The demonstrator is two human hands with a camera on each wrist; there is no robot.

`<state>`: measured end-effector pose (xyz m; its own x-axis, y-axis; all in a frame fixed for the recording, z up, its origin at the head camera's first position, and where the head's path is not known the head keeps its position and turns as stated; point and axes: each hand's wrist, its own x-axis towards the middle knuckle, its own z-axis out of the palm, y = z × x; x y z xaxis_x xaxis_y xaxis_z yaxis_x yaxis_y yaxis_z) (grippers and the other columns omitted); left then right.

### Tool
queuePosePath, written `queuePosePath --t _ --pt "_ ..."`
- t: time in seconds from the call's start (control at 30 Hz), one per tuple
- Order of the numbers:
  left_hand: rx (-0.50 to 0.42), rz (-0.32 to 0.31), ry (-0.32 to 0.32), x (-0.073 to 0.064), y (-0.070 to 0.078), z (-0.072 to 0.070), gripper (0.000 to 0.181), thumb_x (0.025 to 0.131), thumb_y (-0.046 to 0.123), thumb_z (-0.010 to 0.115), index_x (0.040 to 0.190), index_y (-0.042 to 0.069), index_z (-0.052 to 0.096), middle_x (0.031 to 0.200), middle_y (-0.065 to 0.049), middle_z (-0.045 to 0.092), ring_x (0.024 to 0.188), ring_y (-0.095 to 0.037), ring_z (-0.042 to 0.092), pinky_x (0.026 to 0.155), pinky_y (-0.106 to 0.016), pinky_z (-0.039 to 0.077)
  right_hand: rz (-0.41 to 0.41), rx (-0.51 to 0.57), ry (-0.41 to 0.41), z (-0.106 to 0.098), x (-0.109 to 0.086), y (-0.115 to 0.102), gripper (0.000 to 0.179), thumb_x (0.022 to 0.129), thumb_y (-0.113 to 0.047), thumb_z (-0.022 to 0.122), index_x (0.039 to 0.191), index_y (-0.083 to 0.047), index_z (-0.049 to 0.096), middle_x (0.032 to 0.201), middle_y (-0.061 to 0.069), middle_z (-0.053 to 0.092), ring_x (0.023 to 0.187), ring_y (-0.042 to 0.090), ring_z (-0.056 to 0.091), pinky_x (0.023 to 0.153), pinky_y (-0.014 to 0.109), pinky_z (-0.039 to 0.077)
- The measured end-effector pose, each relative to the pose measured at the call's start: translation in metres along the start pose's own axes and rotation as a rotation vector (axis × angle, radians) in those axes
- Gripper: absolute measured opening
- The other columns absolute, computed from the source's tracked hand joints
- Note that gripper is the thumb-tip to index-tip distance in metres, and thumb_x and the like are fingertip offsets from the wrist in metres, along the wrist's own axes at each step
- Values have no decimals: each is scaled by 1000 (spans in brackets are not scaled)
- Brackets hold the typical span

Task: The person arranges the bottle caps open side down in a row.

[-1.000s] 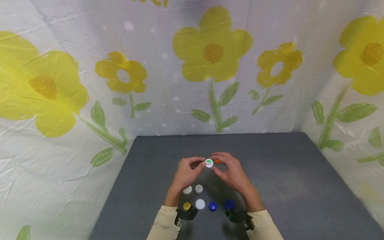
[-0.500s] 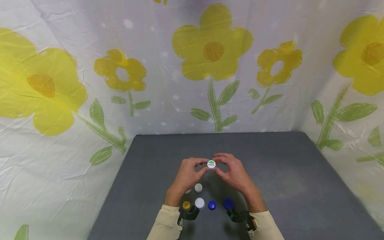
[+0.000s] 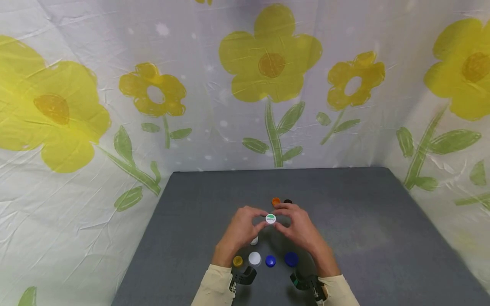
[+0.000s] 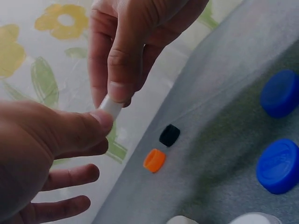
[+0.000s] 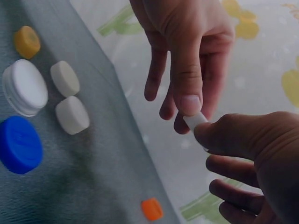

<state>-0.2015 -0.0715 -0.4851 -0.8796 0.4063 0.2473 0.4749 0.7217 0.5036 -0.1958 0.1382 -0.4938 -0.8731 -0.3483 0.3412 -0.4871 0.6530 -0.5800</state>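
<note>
A small white bottle cap [image 3: 270,219] with green print on top is held up above the table between both hands. My left hand [image 3: 241,227] pinches it from the left by thumb and finger, its lower fingers spread apart in the left wrist view. From the other side my right hand [image 3: 300,225] pinches the same cap, thumb on the near edge. Both wrist views show the two thumbs pressed on the cap's rim [image 5: 195,121]. Just beyond the right fingers lie an orange cap [image 3: 276,201] and a black cap [image 4: 169,135].
On the dark grey table [image 3: 363,238], nearer me, lie a yellow cap [image 3: 237,261], a larger white cap [image 3: 254,259] and two blue caps [image 3: 270,261]. Two smaller white caps [image 5: 72,115] sit close by, partly hidden by my left hand. A flowered cloth [image 3: 206,106] hangs behind.
Both hands with the white cap have shifted slightly right, then nearer me. The orange cap shows more fully and the black cap has come into sight; a white cap has become hidden behind my left hand.
</note>
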Motion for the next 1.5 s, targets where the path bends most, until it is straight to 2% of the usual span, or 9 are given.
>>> queuePosePath --t 0.3,0.67,0.8,0.93,1.07,1.23,1.37,1.5 --pt "105 -40 -103 -5 -4 13 22 88 29 78 109 21 78 107 4 75 101 -17 66 91 -41 53 9 -29 -28 15 -9 7 23 82 -18 83 104 -13 78 126 9 68 121 34 60 101 55 47" --pt "128 -84 -139 -12 -7 30 17 86 28 81 102 22 80 101 6 75 96 -14 65 90 -40 53 63 -43 -91 31 -18 10 17 82 -17 82 99 -16 79 124 12 67 119 37 59 99 58 46" --pt "136 -101 -139 -15 -10 35 17 85 28 81 101 21 80 99 5 75 94 -14 64 89 -40 53 71 -58 -101 37 -19 11 16 82 -16 82 97 -15 79 122 13 68 117 37 59 98 58 47" --pt "159 -92 -129 -16 -13 40 16 83 27 83 98 21 81 95 6 75 91 -15 63 86 -39 53 63 -79 -113 42 -20 15 16 80 -16 83 96 -13 80 119 12 69 115 37 60 98 56 48" --pt "192 -56 -106 -17 -15 44 15 81 27 85 95 23 81 94 7 75 92 -16 63 85 -39 52 62 -90 -117 46 -21 16 16 78 -14 84 93 -12 79 117 14 69 113 37 61 96 56 49" --pt "247 -12 -94 -17 -16 47 17 81 29 85 95 23 81 105 5 75 101 -20 63 91 -41 52 68 -96 -122 47 -21 15 16 77 -14 85 92 -11 79 119 16 69 114 39 60 96 56 50" --pt "265 -31 -108 -13 -17 44 25 81 29 84 104 20 79 115 1 73 109 -24 62 95 -43 51 75 -101 -117 44 -20 15 20 77 -15 85 95 -10 79 119 15 68 114 39 60 95 56 50" --pt "262 -57 -91 -3 -16 35 32 82 26 82 111 16 77 119 -2 72 111 -27 62 96 -44 51 76 -148 -55 35 -13 18 26 77 -14 85 100 -8 78 119 15 68 112 38 62 94 55 50"
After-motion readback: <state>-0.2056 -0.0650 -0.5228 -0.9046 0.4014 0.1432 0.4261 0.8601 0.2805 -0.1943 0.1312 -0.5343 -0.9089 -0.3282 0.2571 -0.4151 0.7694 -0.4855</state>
